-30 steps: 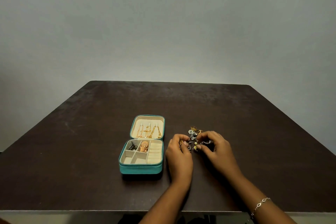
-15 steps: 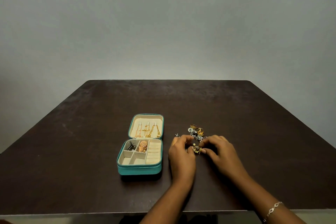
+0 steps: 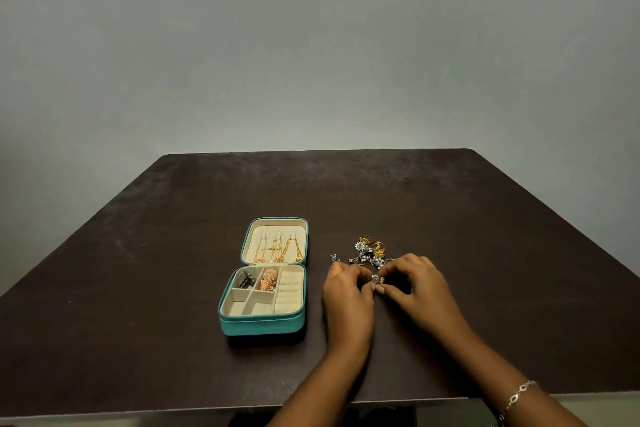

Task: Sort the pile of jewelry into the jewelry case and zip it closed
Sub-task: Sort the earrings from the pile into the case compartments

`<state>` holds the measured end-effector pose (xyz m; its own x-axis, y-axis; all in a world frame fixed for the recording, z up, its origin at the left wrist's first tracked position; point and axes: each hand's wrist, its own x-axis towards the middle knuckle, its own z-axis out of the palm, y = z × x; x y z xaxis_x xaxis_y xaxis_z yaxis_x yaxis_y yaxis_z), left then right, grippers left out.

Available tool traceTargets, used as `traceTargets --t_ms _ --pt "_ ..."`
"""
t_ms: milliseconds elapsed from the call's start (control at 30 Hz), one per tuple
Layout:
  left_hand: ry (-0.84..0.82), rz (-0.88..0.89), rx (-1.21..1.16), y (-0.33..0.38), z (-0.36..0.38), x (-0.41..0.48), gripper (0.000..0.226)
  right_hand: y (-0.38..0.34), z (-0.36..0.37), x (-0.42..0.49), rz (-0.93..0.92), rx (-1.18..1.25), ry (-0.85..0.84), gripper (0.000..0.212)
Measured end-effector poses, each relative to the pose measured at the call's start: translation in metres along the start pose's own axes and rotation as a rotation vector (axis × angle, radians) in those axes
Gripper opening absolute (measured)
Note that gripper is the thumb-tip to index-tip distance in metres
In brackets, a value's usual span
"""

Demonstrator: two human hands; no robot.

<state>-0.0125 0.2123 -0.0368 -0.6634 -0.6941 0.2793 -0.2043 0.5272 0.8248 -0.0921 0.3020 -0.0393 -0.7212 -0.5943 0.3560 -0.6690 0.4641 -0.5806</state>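
My two hands meet in the lower middle of the frame, just right of the jewelry case. My left hand and my right hand both have their fingers curled in, and the fingertips pinch one small piece between them. It looks like a little silver and gold earring, but it is too tiny to be sure. The pile lies just above my hands on the table. It has gold rings at its top and silver bits with white beads under them. One little silver bit sits alone, just left of the pile.

The case is open. Gold chains hang in its lid, above the tray. In the tray, a dark piece is in the upper left box. Gold earrings are in the box beside it. The soft ring rolls run down the right side.

I think I am pulling this small piece free from the rest. To do it well I should hold it softly and check that no hook is caught on it. Then I should let one hand go and carry it left, low over the case wall, into one of the lower boxes. I should set it down, not drop it
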Motion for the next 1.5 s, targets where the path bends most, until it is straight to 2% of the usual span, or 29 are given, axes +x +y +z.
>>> traceTargets --t_ms 300,467,600,767,967,1167,1500 --pt "-0.012 0.003 0.091 0.0009 0.0010 0.0000 0.010 0.0002 -0.0038 0.0002 0.021 0.100 -0.023 0.014" --pt "0.000 -0.012 0.107 0.0020 0.0012 -0.0015 0.011 0.0009 -0.0048 -0.0004 0.013 0.190 -0.005 0.028" --pt "-0.002 0.009 0.049 0.0021 0.0001 -0.0006 0.010 0.0031 -0.0071 0.0005 -0.002 0.275 0.014 0.031" --pt "-0.038 0.031 -0.009 0.0000 -0.0008 0.0008 0.008 0.0059 -0.0073 0.0017 0.051 0.408 -0.022 0.010" --pt "-0.029 0.008 -0.025 -0.0018 0.0001 0.0011 0.004 0.0085 -0.0079 0.0016 0.078 0.559 -0.097 0.009" --pt "0.001 0.021 0.018 -0.0007 0.0004 0.0000 0.008 0.0079 -0.0068 0.0015 0.100 0.567 -0.052 0.019" --pt "-0.033 0.043 -0.093 -0.0027 -0.0003 0.0011 0.009 0.0076 -0.0077 0.0026 0.094 0.671 -0.014 0.022"
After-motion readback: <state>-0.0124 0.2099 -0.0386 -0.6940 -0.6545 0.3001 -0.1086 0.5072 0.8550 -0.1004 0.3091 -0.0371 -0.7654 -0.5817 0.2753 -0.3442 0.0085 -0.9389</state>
